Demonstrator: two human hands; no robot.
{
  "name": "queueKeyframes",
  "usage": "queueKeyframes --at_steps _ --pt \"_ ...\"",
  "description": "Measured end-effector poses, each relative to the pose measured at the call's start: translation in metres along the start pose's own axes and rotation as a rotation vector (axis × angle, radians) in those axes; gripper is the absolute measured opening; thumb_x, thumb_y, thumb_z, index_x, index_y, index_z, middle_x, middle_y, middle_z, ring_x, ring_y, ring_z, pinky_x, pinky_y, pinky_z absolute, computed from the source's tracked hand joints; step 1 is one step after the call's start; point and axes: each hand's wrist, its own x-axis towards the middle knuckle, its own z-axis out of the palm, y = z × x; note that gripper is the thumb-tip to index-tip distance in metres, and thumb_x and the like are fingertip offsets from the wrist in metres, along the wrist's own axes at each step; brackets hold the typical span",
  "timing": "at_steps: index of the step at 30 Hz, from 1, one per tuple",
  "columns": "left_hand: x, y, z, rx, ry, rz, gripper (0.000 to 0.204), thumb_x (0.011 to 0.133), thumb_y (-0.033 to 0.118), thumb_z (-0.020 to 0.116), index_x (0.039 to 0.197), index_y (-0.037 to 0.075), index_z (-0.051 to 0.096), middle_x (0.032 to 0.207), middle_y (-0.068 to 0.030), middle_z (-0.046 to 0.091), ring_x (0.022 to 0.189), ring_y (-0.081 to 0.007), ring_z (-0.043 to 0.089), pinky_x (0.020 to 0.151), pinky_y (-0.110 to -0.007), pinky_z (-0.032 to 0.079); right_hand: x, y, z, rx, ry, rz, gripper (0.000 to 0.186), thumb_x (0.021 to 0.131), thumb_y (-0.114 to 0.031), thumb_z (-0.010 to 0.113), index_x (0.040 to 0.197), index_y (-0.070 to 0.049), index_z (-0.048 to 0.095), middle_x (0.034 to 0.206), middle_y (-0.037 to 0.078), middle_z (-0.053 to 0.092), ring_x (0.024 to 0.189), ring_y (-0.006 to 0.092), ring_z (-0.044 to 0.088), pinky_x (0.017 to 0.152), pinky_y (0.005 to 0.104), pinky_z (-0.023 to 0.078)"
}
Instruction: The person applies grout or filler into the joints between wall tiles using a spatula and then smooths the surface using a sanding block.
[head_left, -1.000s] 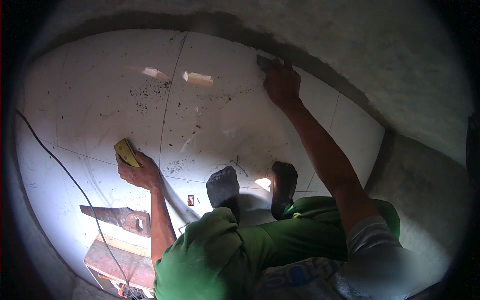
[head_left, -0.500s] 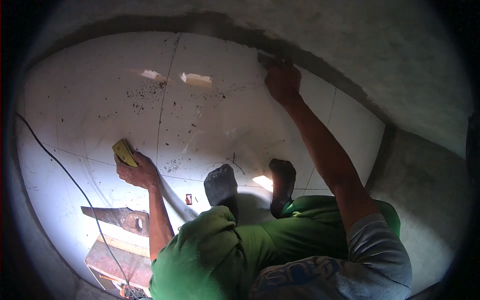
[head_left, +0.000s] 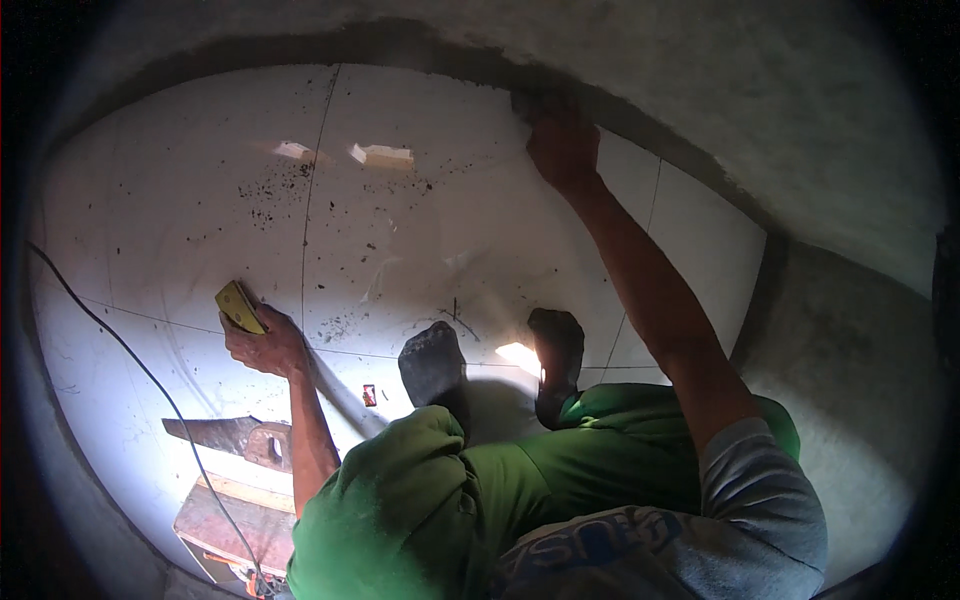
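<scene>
My left hand (head_left: 268, 345) is closed around a flat yellow block (head_left: 240, 305) with small dark spots, held just over the white tiles. My right arm reaches far forward to the foot of the wall. There my right hand (head_left: 563, 145) is closed on a scraper, whose flat grey blade (head_left: 521, 105) shows dimly at its left, against the dark strip (head_left: 440, 52) along the wall's base. The hand itself hides the scraper's handle.
Dark crumbs (head_left: 275, 195) are scattered over the white tiled floor (head_left: 200, 250). A handsaw (head_left: 225, 434) lies at the left, near a reddish wooden box (head_left: 235, 525). A black cable (head_left: 135, 355) crosses there. A small red packet (head_left: 369, 395) lies by my feet (head_left: 435, 365).
My right hand has shifted slightly up against the wall's base with the scraper. My left hand still grips the yellow block; the whole view has slid a little.
</scene>
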Motion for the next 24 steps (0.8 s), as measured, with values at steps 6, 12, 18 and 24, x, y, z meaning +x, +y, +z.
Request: queueKeyframes --at_steps 6,12,18,24 --pt "-0.001 -0.002 0.002 -0.001 -0.023 -0.040 0.071 0.096 0.047 0.066 0.150 0.003 0.054 0.125 -0.0212 0.061 0.120 -0.0428 0.057 0.102 -0.061 0.046 -0.003 0.016 0.005 0.028 0.201 -0.142 0.049 0.087 -0.013 0.074 0.135 -0.024 0.074 0.137 0.010 0.068 0.132 0.0345 0.062 0.092 0.0512 0.061" --pt "-0.002 -0.001 -0.001 0.024 0.024 0.006 0.067 0.095 0.036 0.070 0.149 0.000 0.054 0.128 -0.0246 0.063 0.120 -0.0437 0.060 0.101 -0.061 0.049 -0.008 0.020 0.004 -0.010 0.148 -0.040 0.044 0.087 -0.009 0.068 0.128 -0.022 0.078 0.143 0.007 0.067 0.137 0.0331 0.059 0.097 0.0501 0.060" --pt "-0.002 0.003 -0.001 0.033 0.039 0.013 0.063 0.094 0.034 0.071 0.145 0.001 0.056 0.128 -0.0241 0.063 0.119 -0.0439 0.060 0.102 -0.060 0.049 -0.006 0.032 -0.003 -0.024 0.066 -0.029 0.048 0.087 -0.011 0.073 0.132 -0.026 0.076 0.139 0.011 0.068 0.134 0.0347 0.061 0.101 0.0480 0.059" --pt "-0.001 0.003 0.000 0.007 -0.005 -0.017 0.070 0.096 0.046 0.066 0.149 0.002 0.054 0.127 -0.0226 0.061 0.121 -0.0432 0.059 0.103 -0.060 0.047 -0.013 0.047 0.009 -0.039 0.075 -0.029 0.048 0.085 -0.013 0.075 0.132 -0.024 0.076 0.136 0.010 0.069 0.130 0.0343 0.063 0.098 0.0491 0.060"
